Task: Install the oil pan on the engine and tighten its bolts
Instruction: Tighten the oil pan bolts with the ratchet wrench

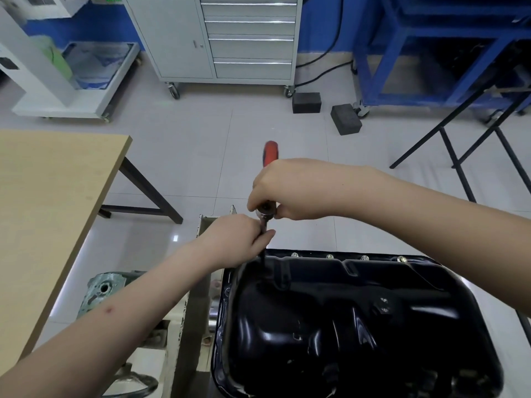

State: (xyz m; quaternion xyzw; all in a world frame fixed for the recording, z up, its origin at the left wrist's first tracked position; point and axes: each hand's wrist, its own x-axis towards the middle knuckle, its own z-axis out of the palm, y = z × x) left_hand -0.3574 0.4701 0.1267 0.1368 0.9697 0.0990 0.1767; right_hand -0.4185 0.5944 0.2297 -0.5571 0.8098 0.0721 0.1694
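Note:
The glossy black oil pan [359,320] lies on the engine at the lower right. Several bolts [365,257] stand along its far flange. A ratchet wrench with a red handle [270,153] stands over the pan's far left corner, and its dark extension [263,255] runs down to the flange there. My right hand [290,188] grips the ratchet around its metal head. My left hand [235,239] pinches the extension just below the head. The socket's tip and the bolt under it are hidden in shadow.
The engine sits in a pale stand [184,326] at the lower left. A wooden table [54,202] fills the left. On the floor beyond are a grey drawer cabinet [230,41], two black blocks [344,119], a blue frame [431,53] and black folding legs [459,133].

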